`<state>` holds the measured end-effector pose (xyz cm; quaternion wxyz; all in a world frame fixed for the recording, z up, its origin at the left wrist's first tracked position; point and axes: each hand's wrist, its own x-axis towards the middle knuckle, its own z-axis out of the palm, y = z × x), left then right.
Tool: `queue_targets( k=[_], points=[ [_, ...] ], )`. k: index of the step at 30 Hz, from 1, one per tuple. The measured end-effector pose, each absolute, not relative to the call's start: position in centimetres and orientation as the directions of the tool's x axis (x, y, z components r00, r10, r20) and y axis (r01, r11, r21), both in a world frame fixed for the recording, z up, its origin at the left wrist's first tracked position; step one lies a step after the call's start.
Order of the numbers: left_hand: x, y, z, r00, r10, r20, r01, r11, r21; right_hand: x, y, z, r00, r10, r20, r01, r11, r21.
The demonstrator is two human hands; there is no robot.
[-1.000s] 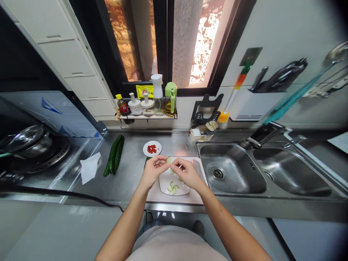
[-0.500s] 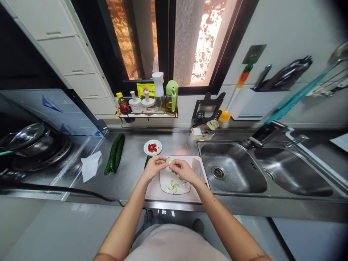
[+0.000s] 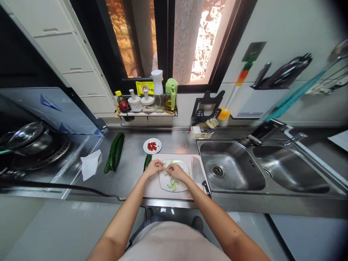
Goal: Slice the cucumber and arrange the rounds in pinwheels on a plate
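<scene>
My left hand (image 3: 153,168) is closed in a pinch over the left side of a white plate (image 3: 164,186). Its fingertips hold a thin pale-green cucumber slice (image 3: 164,165). Close beside it, my right hand (image 3: 176,171) is also pinched, its fingertips at that slice and partly hiding it. On the plate, cucumber slices (image 3: 173,185) lie in a pinwheel near the front, with more around the far and right sides. Under the plate is a white cutting board (image 3: 152,193). A piece of cucumber (image 3: 147,161) rests at the board's left edge.
A cleaver (image 3: 197,170) lies along the board's right side, beside the double sink (image 3: 231,166). Behind the board sits a small plate of chopped red pieces (image 3: 152,146). Whole cucumbers (image 3: 114,152) and a white paper (image 3: 90,165) lie left. A condiment rack (image 3: 148,114) hangs behind.
Both hands have moved slightly left and down toward the plate's left side. More of the plate's far and right slices and the cleaver's handle now show.
</scene>
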<state>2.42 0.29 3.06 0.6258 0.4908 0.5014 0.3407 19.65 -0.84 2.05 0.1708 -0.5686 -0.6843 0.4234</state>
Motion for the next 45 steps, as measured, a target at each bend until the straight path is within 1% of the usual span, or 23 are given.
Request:
queue_targets(
  k=[7,11,15,19,22,25,27,32,34,38,41,45],
  points=[
    [2.4,0.8,-0.3,0.21,0.93,-0.302,0.278,0.239,0.93,18.3,-1.1,0.6,-0.253,0.919,-0.302,0.752,-0.01,-0.66],
    [2.5,1.0,-1.1,0.171,0.94,-0.296,0.477,0.184,0.859,18.2,-0.9,0.3,-0.229,0.915,-0.332,0.81,-0.01,-0.586],
    [2.7,0.9,-0.4,0.134,0.953,-0.271,0.682,0.11,0.723,18.1,-0.8,0.5,-0.211,0.912,-0.352,0.863,0.005,-0.505],
    [3.3,0.5,0.4,0.078,0.957,-0.281,0.838,0.09,0.539,17.8,-0.9,0.8,-0.205,0.909,-0.363,0.9,0.03,-0.435],
    [3.8,0.2,0.7,0.04,0.955,-0.293,0.908,0.087,0.41,17.4,-1.0,1.2,-0.203,0.91,-0.361,0.919,0.05,-0.392],
    [4.3,0.0,0.9,0.026,0.958,-0.287,0.937,0.076,0.34,17.2,-1.3,1.4,-0.194,0.913,-0.359,0.932,0.057,-0.359],
    [4.3,-0.1,1.1,0.029,0.96,-0.279,0.939,0.07,0.337,17.2,-1.6,1.5,-0.184,0.917,-0.354,0.938,0.055,-0.343],
    [3.2,-0.6,1.9,0.036,0.968,-0.25,0.911,0.071,0.406,17.8,-3.4,1.5,-0.12,0.953,-0.279,0.942,0.021,-0.335],
    [2.8,-0.8,2.1,0.042,0.972,-0.232,0.903,0.063,0.425,17.8,-4.1,1.5,-0.11,0.954,-0.279,0.942,0.011,-0.334],
    [2.7,-1.1,2.0,0.117,0.978,-0.175,0.891,-0.025,0.452,17.4,-4.6,1.6,-0.118,0.949,-0.291,0.95,0.023,-0.311],
    [3.2,-1.1,1.7,0.171,0.972,-0.16,0.894,-0.084,0.441,16.9,-4.6,1.7,-0.122,0.945,-0.305,0.957,0.03,-0.288],
    [3.7,-0.8,1.2,0.173,0.97,-0.172,0.913,-0.092,0.397,16.5,-4.6,1.6,-0.128,0.939,-0.319,0.965,0.043,-0.26]
  ],
)
